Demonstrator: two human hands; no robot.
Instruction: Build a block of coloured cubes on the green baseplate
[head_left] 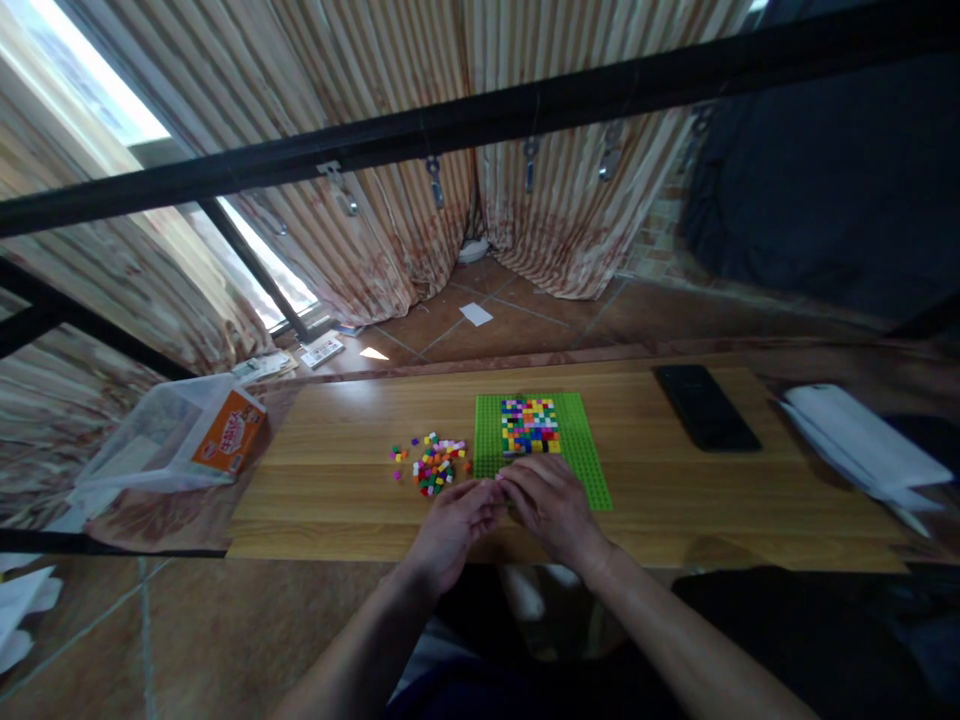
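My left hand point(466, 515) and my right hand point(551, 500) meet at the near edge of a green studded baseplate point(581, 450). The fingertips of both are pinched together; whatever lies between them is too small or hidden to make out. On the baseplate, just beyond my right hand, is a block of small multicoloured bricks point(531, 425) set in close rows. To the left of the plate, beyond my left hand, lies a loose pile of small coloured bricks point(437, 465). My hands cover part of the plate's near edge.
A black phone point(706, 407) lies on the wooden table point(322, 480) at the right. Off its left end stands a clear plastic bin point(157, 430) with an orange label. White papers point(866, 440) lie past the right end. A dark metal bar point(480, 118) crosses above, before striped curtains.
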